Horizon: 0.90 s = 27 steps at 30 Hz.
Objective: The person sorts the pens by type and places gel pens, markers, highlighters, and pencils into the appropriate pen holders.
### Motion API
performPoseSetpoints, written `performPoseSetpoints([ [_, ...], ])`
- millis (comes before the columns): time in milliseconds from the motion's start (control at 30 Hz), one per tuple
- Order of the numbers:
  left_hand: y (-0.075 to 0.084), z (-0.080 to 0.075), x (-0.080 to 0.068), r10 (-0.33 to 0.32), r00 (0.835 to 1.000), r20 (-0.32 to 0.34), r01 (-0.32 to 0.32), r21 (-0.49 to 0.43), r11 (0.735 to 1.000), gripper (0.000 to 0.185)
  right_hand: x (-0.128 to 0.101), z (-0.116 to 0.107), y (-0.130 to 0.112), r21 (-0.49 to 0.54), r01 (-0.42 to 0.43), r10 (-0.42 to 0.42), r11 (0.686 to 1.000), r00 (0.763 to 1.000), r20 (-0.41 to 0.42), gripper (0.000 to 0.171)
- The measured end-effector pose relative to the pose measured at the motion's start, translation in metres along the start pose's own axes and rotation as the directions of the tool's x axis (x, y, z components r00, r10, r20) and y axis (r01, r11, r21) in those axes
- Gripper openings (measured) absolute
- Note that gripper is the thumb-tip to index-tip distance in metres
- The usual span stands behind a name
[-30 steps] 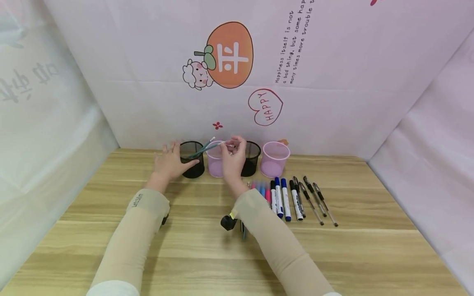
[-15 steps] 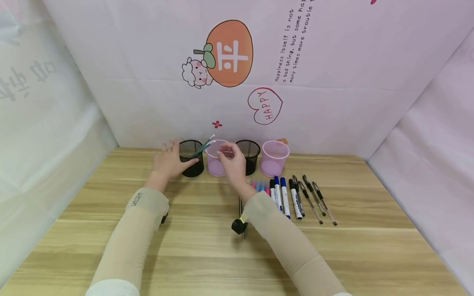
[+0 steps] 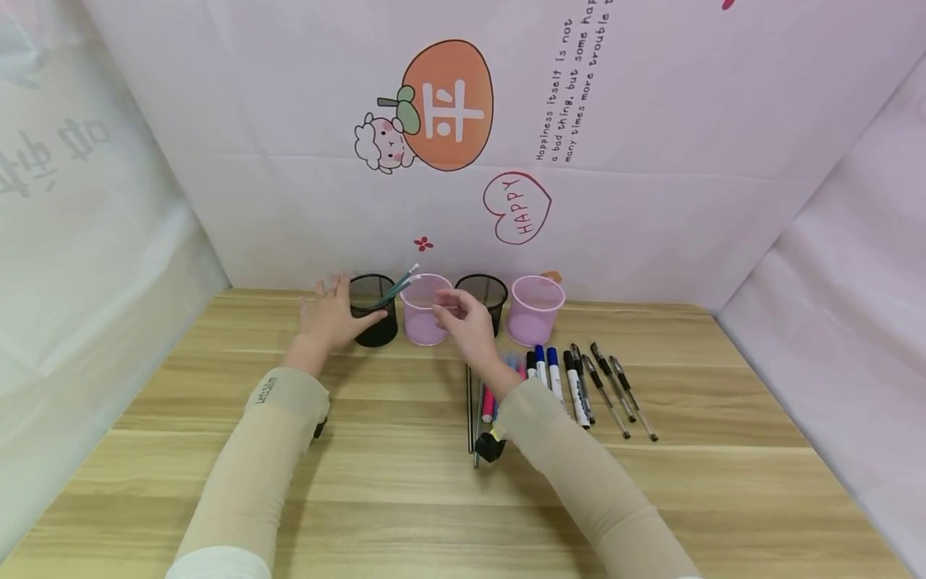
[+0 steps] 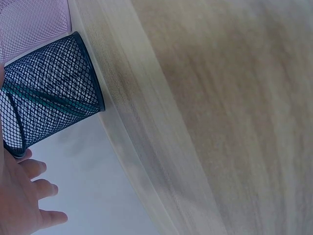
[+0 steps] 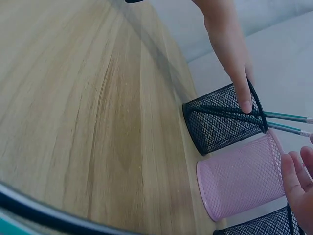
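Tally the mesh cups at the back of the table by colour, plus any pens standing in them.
Black mesh cups: 2, one touched by the left hand, one behind the right hand
Pink mesh cups: 2, at and
Teal pens in the left black cup: 2
Total: 6 things, 4 cups and 2 pens

black mesh cup (image 3: 374,310), teal pens (image 3: 396,286); pink mesh cup (image 3: 424,309)

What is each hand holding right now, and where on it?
The left hand steadies the black mesh cup by its side wall, thumb against the mesh. The right hand holds nothing, fingers loose in front of the pink cup.
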State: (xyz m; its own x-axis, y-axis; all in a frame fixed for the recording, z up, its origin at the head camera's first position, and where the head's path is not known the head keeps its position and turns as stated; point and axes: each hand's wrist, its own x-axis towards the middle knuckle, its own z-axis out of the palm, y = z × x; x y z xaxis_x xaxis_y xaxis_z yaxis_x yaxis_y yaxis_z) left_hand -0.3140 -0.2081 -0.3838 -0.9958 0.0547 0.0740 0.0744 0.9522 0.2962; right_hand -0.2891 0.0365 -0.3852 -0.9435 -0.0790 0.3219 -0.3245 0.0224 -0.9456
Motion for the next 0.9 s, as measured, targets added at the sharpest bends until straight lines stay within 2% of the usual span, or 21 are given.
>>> performPoseSetpoints([
  [200, 0.0, -0.001, -0.001, 0.002, 1.0, 0.002, -0.002, 0.002, 1.0, 0.107, -0.004, -0.009, 0.001, -0.004, -0.051, 0.051, 0.999, 0.999, 0.019, 0.023],
  [367, 0.0, -0.001, -0.001, 0.001, 1.0, 0.0, -0.001, -0.001, 1.0, 0.107, -0.01, -0.017, 0.001, -0.042, -0.112, 0.115, 0.993, 0.989, 0.095, 0.024],
  [600, -0.001, -0.001, -0.002, 0.007, 1.0, -0.008, -0.007, 0.002, 1.0, 0.108, -0.017, -0.03, 0.006, -0.174, -0.177, 0.211, 0.969, 0.955, 0.207, 0.03],
  [900, -0.003, 0.001, -0.001, 0.012, 1.0, -0.006, -0.012, -0.007, 1.0, 0.109, -0.017, -0.047, 0.017, -0.203, -0.327, 0.367, 0.923, 0.906, 0.212, 0.033],
])
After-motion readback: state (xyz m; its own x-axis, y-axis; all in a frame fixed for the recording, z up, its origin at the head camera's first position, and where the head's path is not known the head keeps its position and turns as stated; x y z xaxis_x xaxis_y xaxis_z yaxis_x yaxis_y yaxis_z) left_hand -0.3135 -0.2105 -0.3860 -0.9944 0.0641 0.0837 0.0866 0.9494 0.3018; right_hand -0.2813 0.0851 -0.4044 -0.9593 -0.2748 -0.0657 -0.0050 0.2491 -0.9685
